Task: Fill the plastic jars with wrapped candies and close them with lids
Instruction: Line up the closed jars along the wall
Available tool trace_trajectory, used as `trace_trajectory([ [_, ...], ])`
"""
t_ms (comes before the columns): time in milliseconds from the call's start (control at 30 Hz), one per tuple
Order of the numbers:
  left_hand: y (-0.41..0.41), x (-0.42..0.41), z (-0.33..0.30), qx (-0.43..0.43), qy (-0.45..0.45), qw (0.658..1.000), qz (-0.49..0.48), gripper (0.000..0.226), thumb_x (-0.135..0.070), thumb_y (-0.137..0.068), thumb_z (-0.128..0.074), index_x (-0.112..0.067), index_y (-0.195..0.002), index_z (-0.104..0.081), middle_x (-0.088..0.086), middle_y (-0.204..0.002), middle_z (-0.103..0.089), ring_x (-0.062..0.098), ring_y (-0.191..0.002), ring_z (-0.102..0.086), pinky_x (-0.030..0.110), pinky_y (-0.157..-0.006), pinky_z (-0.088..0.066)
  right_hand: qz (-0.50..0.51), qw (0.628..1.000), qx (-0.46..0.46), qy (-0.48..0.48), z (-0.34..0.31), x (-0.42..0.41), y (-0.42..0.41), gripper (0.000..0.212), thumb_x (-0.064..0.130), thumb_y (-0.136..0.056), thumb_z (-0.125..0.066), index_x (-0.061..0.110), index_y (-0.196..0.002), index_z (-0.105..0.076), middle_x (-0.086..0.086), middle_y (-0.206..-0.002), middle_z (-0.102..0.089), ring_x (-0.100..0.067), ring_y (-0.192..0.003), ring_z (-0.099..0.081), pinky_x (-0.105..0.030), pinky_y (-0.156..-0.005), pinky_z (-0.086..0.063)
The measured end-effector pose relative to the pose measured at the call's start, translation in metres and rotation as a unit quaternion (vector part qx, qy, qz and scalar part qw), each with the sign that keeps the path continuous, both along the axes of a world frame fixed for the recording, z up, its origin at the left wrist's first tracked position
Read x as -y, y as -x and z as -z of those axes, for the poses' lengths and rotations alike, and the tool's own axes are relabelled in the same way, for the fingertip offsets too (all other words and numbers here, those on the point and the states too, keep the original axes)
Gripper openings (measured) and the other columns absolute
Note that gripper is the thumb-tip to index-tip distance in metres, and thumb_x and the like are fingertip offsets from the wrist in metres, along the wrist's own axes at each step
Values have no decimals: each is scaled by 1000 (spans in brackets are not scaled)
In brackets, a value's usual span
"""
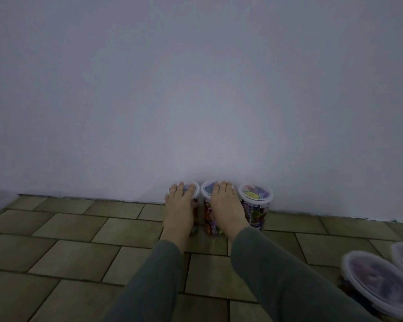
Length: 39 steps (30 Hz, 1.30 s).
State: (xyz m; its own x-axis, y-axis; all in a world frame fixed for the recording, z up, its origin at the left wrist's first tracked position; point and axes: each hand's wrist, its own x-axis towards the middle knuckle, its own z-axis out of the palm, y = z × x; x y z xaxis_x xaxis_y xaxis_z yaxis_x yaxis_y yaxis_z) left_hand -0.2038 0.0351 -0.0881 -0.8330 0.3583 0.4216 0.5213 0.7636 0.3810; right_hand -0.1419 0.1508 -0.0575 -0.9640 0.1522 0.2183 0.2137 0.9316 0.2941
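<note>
From the head view, three clear lidded plastic jars of wrapped candies stand in a row on the tiled floor (79, 231), touching the pale wall (196, 89). The left hand (180, 205) lies flat, fingers spread, on the left jar (194, 194), and the right hand (223, 204) rests likewise on the middle jar (207, 205); the right jar (256, 201) stands untouched just beside. Open floor stretches left, while two more lidded jars (379, 281) crowd the lower right edge.

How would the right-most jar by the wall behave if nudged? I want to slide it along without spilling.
The right-most jar looks packed with candies, so it is probably fairly heavy and steady. It is tall and narrow, so a push near the top might tip it. Its lid appears on, so spilling seems unlikely.
</note>
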Motion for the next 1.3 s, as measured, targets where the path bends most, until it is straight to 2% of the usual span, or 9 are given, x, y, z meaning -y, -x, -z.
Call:
trace_trajectory([
  [500, 40, -35, 2, -22, 5, 1000, 21, 53, -16, -98, -47, -17, -149, -33, 11, -158, -24, 30, -147, -12, 44, -120, -13, 62, 997, 6, 35, -6, -23, 34, 58, 13, -101, -41, -13, -145, -13, -33, -148, -28, -42, -137, -32, -44, -114, -29],
  [633, 27, -30, -1, -38, 42, 998, 15, 63, -22, -97, -47, -21, -154, -19, 10, -161, -12, 30, -149, -4, 50, -118, -6, 45, 998, 26, 47, -12, -23, 23, 71, 33, -101, -44, -1, -151, -7, -27, -157, -10, -44, -145, -10, -53, -116, -16],
  [700, 10, -32, -6, -39, -1, 999, 7, 61, -13, -95, -48, -19, -152, -27, 11, -160, -17, 32, -148, -8, 54, -117, -8, 24, 997, 14, 78, -21, -19, 6, 72, 38, -100, -43, 4, -152, -7, -21, -160, -3, -41, -146, -1, -55, -117, -14],
  [800, -22, -45, -5, -88, -91, 991, 54, 51, -11, -89, -59, -16, -139, -49, 15, -148, -40, 36, -138, -34, 58, -111, -31, 1, 980, -52, 190, -38, -15, -34, 58, 34, -101, -40, 13, -151, -21, -12, -161, -6, -33, -148, -1, -51, -118, -16],
  [933, -69, -73, -4, -81, -127, 979, 135, 51, -23, -84, -72, -21, -132, -55, 4, -138, -50, 24, -128, -42, 36, -105, -39, 6, 957, -144, 251, -51, -23, -102, 44, 30, -100, -42, 18, -142, -42, -7, -156, -29, -27, -144, -22, -42, -115, -24],
  [1033, -98, -96, -1, -95, -70, 976, 184, 47, -25, -84, -67, -21, -129, -54, 5, -137, -49, 26, -128, -42, 39, -107, -38, 8, 945, -219, 241, -46, -33, -153, 31, 29, -90, -59, 18, -119, -63, -3, -122, -63, -21, -114, -56, -37, -95, -47],
  [1100, -112, -108, 2, -87, -44, 976, 194, 47, -20, -77, -69, -16, -123, -58, 12, -132, -53, 34, -125, -46, 47, -101, -44, 36, 946, -234, 221, -42, -41, -183, 24, 32, -86, -64, 18, -106, -68, -1, -107, -68, -21, -99, -62, -37, -85, -52],
  [1200, -120, -121, 4, -80, 32, 985, 149, 60, -9, -66, -73, -8, -125, -60, 25, -131, -52, 46, -124, -46, 57, -90, -49, 123, 957, -137, 226, -41, -52, -226, 35, 40, -91, -54, 21, -121, -56, -1, -127, -55, -22, -117, -50, -38, -98, -43],
  [1300, -115, -129, 4, -47, 103, 991, 76, 69, -13, -84, -62, -14, -147, -35, 23, -154, -27, 46, -141, -22, 66, -102, -31, 221, 952, -31, 208, -37, -61, -258, 60, 44, -87, -58, 15, -136, -39, -12, -141, -38, -32, -130, -37, -44, -105, -38],
])
